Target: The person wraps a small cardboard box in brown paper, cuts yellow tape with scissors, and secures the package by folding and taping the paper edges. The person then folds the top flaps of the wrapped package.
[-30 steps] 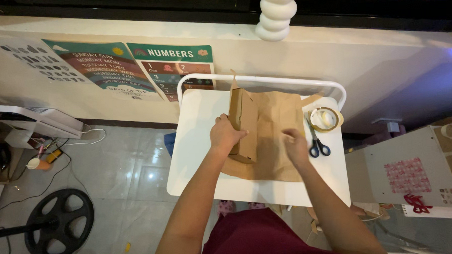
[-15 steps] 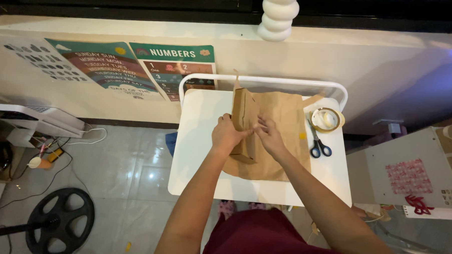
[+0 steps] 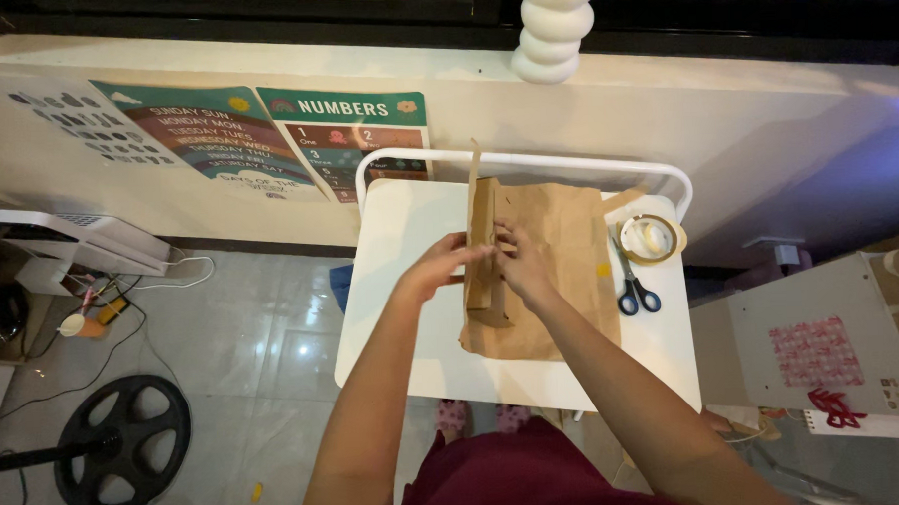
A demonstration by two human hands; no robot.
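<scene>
A small white worktop [image 3: 412, 314] with a white rail [image 3: 526, 160] at its far edge stands against a cream wall [image 3: 744, 123], under a dark window frame [image 3: 720, 24]. Two colourful posters [image 3: 266, 139] hang on the wall, up and to the left. The floor [image 3: 253, 339] is pale glossy tile reflecting the light, with a black round stand base [image 3: 122, 443] and cables [image 3: 162, 282] at far left.

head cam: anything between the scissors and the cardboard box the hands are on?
Only the brown paper sheet under the cardboard box, then a thin strip of bare white table before the scissors. Head view.
</scene>
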